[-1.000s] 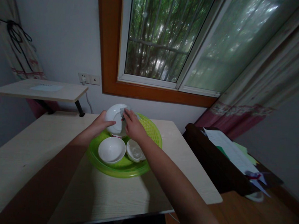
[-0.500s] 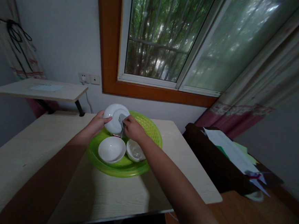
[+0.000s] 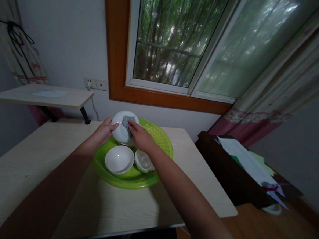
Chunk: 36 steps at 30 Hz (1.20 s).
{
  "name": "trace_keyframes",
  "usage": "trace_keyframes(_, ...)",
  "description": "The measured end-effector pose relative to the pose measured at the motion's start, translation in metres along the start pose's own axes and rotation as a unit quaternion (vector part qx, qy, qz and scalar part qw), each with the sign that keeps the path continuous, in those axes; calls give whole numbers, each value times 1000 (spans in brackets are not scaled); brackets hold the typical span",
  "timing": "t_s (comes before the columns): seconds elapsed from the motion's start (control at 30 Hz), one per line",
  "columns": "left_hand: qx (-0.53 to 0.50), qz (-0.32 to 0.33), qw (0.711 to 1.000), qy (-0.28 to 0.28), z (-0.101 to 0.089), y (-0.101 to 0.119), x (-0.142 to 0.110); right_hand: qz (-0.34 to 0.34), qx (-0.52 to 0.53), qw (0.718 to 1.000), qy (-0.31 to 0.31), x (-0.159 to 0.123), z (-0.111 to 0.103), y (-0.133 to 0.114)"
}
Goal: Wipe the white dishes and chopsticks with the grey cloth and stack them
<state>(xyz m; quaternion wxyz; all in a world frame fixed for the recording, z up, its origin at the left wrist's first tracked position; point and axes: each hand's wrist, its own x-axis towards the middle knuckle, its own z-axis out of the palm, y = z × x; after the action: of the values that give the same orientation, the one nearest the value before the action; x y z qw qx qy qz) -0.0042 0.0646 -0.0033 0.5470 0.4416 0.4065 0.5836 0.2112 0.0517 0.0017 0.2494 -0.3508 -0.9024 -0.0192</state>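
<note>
A white dish point(image 3: 117, 134) is held up over the far left part of the green tray point(image 3: 128, 185), tilted, with one face turned to the camera. It is gripped at its left edge by the left hand point(image 3: 104, 131): the thumb is laid on the near face, the fingers are mostly hidden behind, and the hand is closed on the rim. A grey cloth point(image 3: 125, 122) is pressed to the same face by the right hand point(image 3: 141, 137), held beneath lightly bent fingers; the placing of that thumb cannot be told.

In the near left part of the tray a bowl point(image 3: 119, 159) is set upright. Just to its right, in the tray's near right part, a cup point(image 3: 143, 160) is partly covered by the right forearm point(image 3: 182, 184). A reddish edge point(image 3: 123, 144) is seen under the dish, its owner unclear.

The tray is borne by a table point(image 3: 199, 174). Beyond the tray a window point(image 3: 171, 39) is framed in wood; to its left a shelf point(image 3: 75, 97) is raised on black legs; well to its right papers point(image 3: 244, 161) are spread.
</note>
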Motion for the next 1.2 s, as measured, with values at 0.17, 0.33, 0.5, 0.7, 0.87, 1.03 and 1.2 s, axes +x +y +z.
trace_keyframes(0.17, 3, 3, 1000, 7, 1, 2, -2, 117, -68, 991, 10, 0, 1, 4)
trace_keyframes(0.33, 2, 1, 1000, 7, 0, 2, -1, 126, -32, 991, -34, 0, -2, 6)
trace_keyframes(0.5, 10, 2, 1000, 5, -1, 1, -1, 30, 11, 998, -53, -1, -4, 4)
trace_keyframes(0.7, 8, 0, 1000, -6, 0, 0, 0, -49, 33, 998, 5, 0, -3, -6)
trace_keyframes(0.87, 6, -4, 1000, -13, 3, 2, -3, 51, -16, 998, 35, 1, -5, -3)
trace_keyframes(1.03, 12, -16, 1000, 0, 3, 5, -4, 180, -57, 982, -3, 2, -11, 0)
trace_keyframes(1.2, 16, -17, 1000, -8, 1, 4, -4, 130, -52, 988, -65, 0, -15, -4)
